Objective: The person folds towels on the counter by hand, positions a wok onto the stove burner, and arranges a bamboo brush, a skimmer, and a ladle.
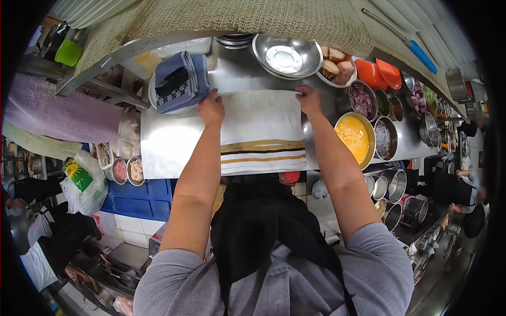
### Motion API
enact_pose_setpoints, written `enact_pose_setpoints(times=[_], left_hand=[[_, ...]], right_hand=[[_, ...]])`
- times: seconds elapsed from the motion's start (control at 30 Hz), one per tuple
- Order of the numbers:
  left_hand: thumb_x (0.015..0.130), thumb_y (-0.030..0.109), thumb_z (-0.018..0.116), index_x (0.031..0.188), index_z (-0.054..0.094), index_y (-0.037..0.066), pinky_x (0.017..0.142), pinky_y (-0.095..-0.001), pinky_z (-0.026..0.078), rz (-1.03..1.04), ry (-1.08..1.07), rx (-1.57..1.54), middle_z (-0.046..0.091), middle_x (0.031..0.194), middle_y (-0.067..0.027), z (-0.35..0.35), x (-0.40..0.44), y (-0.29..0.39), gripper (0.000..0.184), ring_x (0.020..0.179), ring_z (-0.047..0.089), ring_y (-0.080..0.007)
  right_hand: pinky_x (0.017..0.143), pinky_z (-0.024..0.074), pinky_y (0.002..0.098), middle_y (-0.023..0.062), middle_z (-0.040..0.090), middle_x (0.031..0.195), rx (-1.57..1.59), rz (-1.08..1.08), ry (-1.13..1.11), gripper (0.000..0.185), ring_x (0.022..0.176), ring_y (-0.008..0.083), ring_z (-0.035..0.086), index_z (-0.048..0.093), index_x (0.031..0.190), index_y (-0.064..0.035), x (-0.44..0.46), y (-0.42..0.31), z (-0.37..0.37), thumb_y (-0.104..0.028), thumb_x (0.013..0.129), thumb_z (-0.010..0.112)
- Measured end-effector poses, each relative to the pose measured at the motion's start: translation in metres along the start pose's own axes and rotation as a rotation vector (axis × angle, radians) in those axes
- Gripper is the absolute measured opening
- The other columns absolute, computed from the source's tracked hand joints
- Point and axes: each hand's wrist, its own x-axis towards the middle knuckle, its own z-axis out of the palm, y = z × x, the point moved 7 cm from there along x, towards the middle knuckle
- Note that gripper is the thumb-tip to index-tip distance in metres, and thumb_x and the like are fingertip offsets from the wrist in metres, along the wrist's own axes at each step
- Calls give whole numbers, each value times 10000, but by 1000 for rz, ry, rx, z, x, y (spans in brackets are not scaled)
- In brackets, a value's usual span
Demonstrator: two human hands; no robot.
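Apparently straightening a white rectangular cloth (262,124) with ochre and black stripes, flat on a shiny steel counter (237,73); pinching its far-left corner with the left hand (212,109), far-right with the right hand (310,101). Likely needs even, level tension next.

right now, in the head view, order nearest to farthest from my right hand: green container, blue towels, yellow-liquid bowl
1. Yellow-liquid bowl, to its right
2. Blue towels, left, past the white cloth
3. Green container, far upper left
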Motion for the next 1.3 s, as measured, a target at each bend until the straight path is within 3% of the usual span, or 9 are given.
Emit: enact_pose_setpoints(times=[0.17, 0.23, 0.33, 0.67, 0.77, 0.87, 0.97, 1.03, 1.3], left_hand=[[909, 193, 629, 1051, 702, 149, 854, -484, 506, 15, -49, -42, 714, 995, -150, 14, 9, -4, 166, 984, 652, -368], [934, 183, 599, 987, 695, 134, 818, -495, 501, 24, 86, -184, 708, 928, -174, 6, 4, 2, 120, 922, 651, -393], [951, 178, 580, 965, 682, 133, 787, -504, 496, 93, 204, -206, 698, 891, -186, 14, 6, 3, 112, 871, 644, -410], [959, 210, 578, 1013, 676, 155, 757, -502, 512, 76, 128, -13, 699, 866, -190, 1, -1, 13, 124, 853, 648, -417], [946, 219, 604, 1100, 671, 142, 795, -485, 513, 126, 132, -25, 698, 840, -204, 2, -1, 11, 185, 847, 660, -407], [905, 137, 632, 1187, 634, 92, 832, -512, 498, 175, 59, 5, 692, 974, -236, -9, -10, 16, 286, 929, 635, -467], [886, 106, 628, 1310, 550, 58, 964, -505, 454, 255, -51, 138, 609, 1229, -262, -25, -44, 23, 434, 1096, 577, -473], [873, 86, 618, 1391, 477, 44, 1083, -516, 367, 515, -57, 85, 409, 1467, -246, -29, -82, 45, 538, 1315, 416, -462], [941, 240, 562, 1465, 379, 43, 1191, -505, 213, 512, -252, 270, 258, 1571, -205, -2, -124, 31, 589, 1462, 227, -386]], right_hand=[[700, 510, 354, 113, 697, 811, -112, -33, 88, 160, 758, 219, 666, 704, 983, -55, 7, 3, 1, -90, 828, 714], [801, 525, 414, 146, 710, 940, -78, 67, 113, 147, 922, 325, 680, 690, 1006, -96, 8, 12, 1, -142, 868, 667], [802, 522, 424, 141, 712, 947, -71, 65, 148, 129, 930, 328, 680, 686, 986, -93, 6, 9, -4, -157, 878, 658], [781, 524, 424, 132, 704, 909, -47, 24, 191, 117, 898, 318, 683, 688, 986, -92, 6, 9, -5, -133, 886, 641], [807, 522, 423, 147, 692, 1015, -52, 81, 138, 124, 947, 326, 668, 684, 1002, -107, 2, 6, -6, -118, 894, 625], [878, 500, 434, 169, 621, 1215, -166, 11, 105, 207, 1085, 339, 613, 668, 1088, -110, -16, -13, -13, -84, 890, 611], [984, 454, 444, 182, 512, 1365, -263, -296, 189, 343, 1230, 366, 517, 625, 1212, -89, -70, -55, -19, -51, 872, 608], [1069, 393, 467, 194, 465, 1413, -301, -599, 87, 476, 1318, 386, 436, 547, 1318, -27, -109, -71, 2, -46, 849, 623], [1147, 297, 498, 216, 367, 1509, -524, -611, 51, 606, 1408, 406, 326, 427, 1403, 39, -141, -47, 40, -202, 883, 622]])
